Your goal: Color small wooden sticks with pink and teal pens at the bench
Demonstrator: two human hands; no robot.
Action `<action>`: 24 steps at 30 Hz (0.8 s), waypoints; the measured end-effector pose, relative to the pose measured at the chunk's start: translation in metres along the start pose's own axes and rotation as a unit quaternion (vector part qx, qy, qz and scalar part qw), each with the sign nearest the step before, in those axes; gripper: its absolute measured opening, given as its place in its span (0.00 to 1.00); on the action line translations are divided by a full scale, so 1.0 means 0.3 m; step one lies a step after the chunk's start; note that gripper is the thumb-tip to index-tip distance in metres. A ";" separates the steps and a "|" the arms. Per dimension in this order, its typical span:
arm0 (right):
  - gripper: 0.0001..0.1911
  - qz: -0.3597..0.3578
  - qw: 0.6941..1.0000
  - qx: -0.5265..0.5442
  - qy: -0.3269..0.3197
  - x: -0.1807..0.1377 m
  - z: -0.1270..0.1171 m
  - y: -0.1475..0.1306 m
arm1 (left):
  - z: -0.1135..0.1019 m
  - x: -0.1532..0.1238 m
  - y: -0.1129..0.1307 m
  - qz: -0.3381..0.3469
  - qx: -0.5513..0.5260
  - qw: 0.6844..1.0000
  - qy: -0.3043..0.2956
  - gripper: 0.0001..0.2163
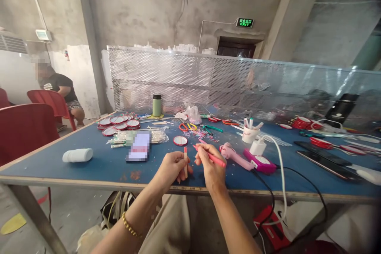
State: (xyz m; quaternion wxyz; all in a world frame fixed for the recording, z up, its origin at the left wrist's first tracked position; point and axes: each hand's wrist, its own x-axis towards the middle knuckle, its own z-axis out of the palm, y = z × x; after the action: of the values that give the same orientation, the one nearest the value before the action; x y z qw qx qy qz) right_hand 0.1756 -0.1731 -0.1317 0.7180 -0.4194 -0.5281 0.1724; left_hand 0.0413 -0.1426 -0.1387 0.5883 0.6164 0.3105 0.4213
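My left hand [174, 166] is closed on a flat wooden stick [186, 166] held upright, its top end coloured red. In my right hand [212, 166] is a pink marker pen [216, 160], its tip pointing left toward the stick but apart from it. Both hands are just above the table's front edge. Just beyond them lies a round red-rimmed disc [180, 141] with a pale face. A pink hot glue gun [236, 156] rests to the right of my right hand.
A phone [139, 147] and a white bottle [77, 155] lie to the left. Red-rimmed discs [120, 126] are heaped behind. A purple power strip [259, 162] with cables and a cup of markers [250, 134] stand at right. A perforated metal screen [178, 81] closes the back. Someone sits far left.
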 end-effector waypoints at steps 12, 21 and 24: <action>0.12 0.014 0.999 0.033 -0.023 0.004 -0.015 0.019 | 0.011 -0.011 0.019 0.033 0.044 0.998 0.021 0.13; 0.14 -0.044 0.999 0.014 0.005 0.029 -0.015 0.022 | 0.025 0.002 0.015 0.005 -0.130 0.990 0.059 0.12; 0.14 -0.048 0.999 -0.002 -0.008 0.025 0.008 0.005 | 0.026 0.000 0.020 0.007 -0.184 0.980 0.070 0.11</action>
State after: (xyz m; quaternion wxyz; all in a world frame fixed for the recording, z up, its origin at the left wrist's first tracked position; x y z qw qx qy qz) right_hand 0.1767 -0.1661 -0.1281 0.7204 -0.3935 -0.5537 0.1400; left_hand 0.0477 -0.1469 -0.1325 0.6657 0.4689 0.2633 0.5174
